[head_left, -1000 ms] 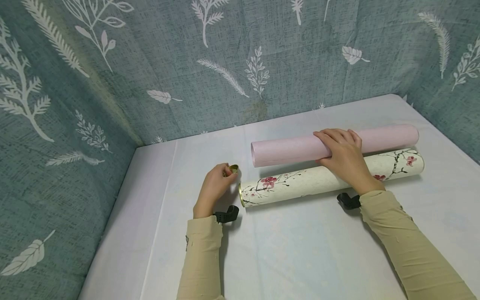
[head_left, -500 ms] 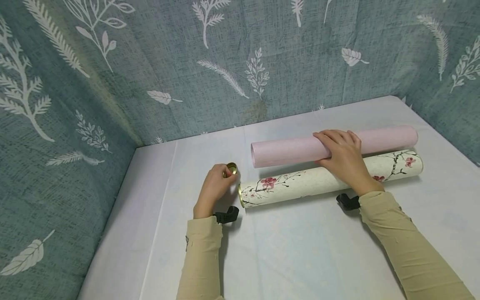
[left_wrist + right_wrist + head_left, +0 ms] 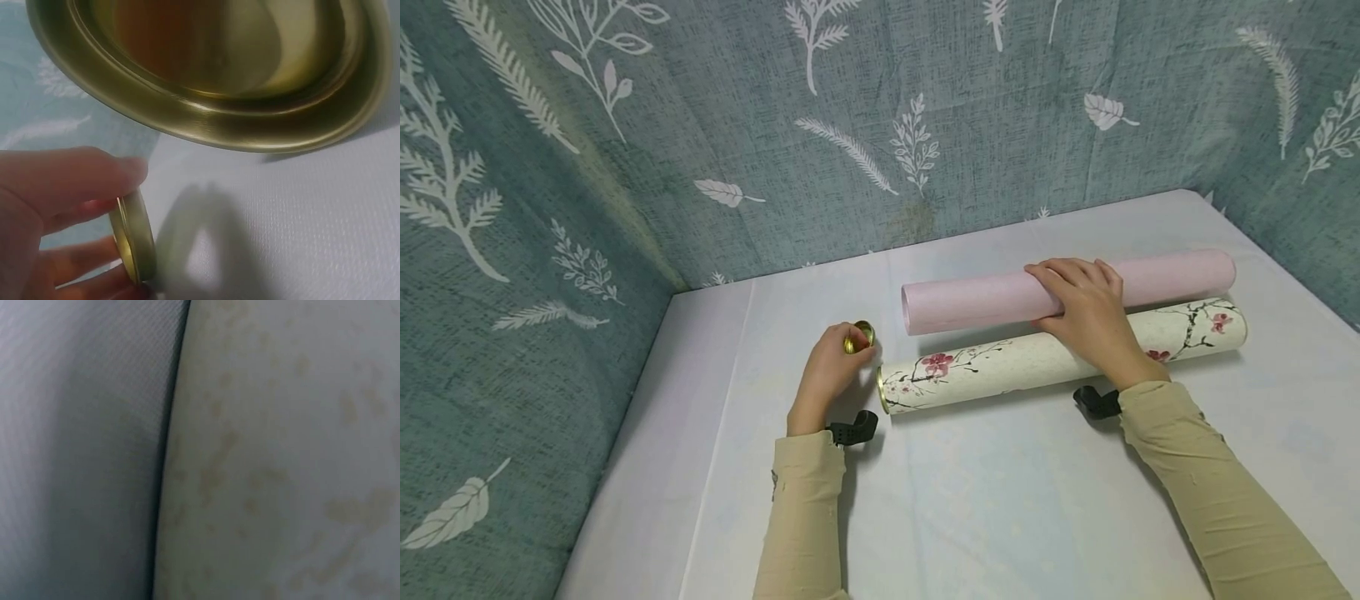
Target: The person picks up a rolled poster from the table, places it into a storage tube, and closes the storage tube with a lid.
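Note:
My left hand [image 3: 827, 371] pinches a small round gold lid [image 3: 139, 237] between thumb and fingers, just left of a floral cardboard tube [image 3: 977, 375]. The tube is cream with red blossoms and dark branches, and its gold-rimmed end [image 3: 250, 125] looms large in the left wrist view, apart from the lid. Behind it lies a hollow-ended pink roll [image 3: 973, 304]. My right hand [image 3: 1090, 325] reaches across the floral tube and grips the pink roll, fingers over its top and thumb on the near side. Only the tube's blurred, speckled side shows in the right wrist view.
A white cloth covers the table [image 3: 985, 517]. Blue-green fabric [image 3: 820, 183] with white leaf prints hangs along the back and sides. Black wrist-camera mounts [image 3: 856, 429] sit at both wrists, close above the cloth.
The gold lid has turned a little in my left fingers, and more of its ring shows now. My right hand and both rolls have stayed in place.

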A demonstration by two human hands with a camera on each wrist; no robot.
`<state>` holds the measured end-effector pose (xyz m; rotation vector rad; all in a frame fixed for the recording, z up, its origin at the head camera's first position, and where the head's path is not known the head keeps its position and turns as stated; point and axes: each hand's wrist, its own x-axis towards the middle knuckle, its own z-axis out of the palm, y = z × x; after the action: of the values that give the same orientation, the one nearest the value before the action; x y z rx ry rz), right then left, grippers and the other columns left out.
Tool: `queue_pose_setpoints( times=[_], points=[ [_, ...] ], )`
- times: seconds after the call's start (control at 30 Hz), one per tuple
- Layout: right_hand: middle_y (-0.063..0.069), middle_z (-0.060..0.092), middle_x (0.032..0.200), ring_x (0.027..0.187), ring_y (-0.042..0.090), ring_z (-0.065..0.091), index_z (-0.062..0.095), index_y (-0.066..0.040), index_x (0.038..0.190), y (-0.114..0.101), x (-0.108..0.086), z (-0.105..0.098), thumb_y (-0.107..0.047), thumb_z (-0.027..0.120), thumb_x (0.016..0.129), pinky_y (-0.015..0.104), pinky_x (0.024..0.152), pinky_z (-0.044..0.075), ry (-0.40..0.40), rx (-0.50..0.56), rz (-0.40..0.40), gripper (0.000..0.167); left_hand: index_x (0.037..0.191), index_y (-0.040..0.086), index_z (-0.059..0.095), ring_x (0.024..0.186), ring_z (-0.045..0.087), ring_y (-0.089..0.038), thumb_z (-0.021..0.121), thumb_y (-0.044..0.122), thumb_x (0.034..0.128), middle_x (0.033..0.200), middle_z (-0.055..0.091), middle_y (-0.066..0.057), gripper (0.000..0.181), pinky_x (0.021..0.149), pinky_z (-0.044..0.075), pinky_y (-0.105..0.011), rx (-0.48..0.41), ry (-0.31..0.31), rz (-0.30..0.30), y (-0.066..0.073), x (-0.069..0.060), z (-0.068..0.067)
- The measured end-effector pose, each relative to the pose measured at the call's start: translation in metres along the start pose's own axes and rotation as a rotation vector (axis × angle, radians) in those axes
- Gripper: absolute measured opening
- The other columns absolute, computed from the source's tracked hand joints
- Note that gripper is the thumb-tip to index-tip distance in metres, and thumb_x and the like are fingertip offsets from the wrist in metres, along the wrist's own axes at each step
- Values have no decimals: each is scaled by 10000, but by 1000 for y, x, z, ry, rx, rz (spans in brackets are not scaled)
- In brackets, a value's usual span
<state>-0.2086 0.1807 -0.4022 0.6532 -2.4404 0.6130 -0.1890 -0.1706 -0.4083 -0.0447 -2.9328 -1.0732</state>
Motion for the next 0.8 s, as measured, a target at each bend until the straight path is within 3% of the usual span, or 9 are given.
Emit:
queue_pose_setpoints(
  times=[0.33,0.5,0.8],
  points=[
    [58,487,1229,1157,312,365,510,-172,1246,-1,1,0,-153,817,611,516,1007,94,-1,11,-3,705,1344,111,303,977,501,-254,674,304,786,1209,443,-138,697,841,403,-414,-101,30,-57,0,3,-2],
    [56,489,1230,1154,311,369,513,-169,1243,-1,1,0,-155,820,603,515,1005,97,4,7,4,710,1337,150,362,1034,491,-262,636,389,795,1234,434,-129,652,864,402,-421,-66,34,-56,-1,3,-2],
    [58,484,1236,1157,308,364,502,-174,1254,-1,1,0,-145,815,610,510,1006,93,-3,4,12,716,1328,211,394,994,555,-242,605,475,795,1209,493,-71,631,836,421,-419,-105,53,-39,-3,3,-2]
  ],
)
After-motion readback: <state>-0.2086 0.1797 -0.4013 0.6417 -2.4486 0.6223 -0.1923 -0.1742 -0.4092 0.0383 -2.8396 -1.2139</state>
